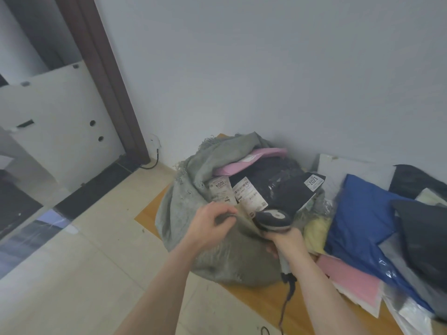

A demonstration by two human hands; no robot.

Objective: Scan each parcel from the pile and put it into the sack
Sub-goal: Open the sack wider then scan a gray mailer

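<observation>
The rim of the sack (183,213) is pinched by the curled fingers of the left hand (210,225) at its near edge. The scanner (274,220) is gripped by the right hand (285,243), just beside. The pile (377,226) lies to the right, nearer the right hand; parcels (278,187) already fill the sack's mouth.

Sack (217,257): grey-green, frayed rim. 
Parcels in sack: pink mailer (244,163); black bag (287,189), white label printed with black digits. 
Scanner (273,220): dark head, white oval patch; black cable (286,301). 
Pile: blue bag (362,218), pale yellow parcel (314,232), pink sheet (350,281). 
Floor (84,262): cream tiles, orange-brown panel. 
Door frame (108,81): dark brown.
</observation>
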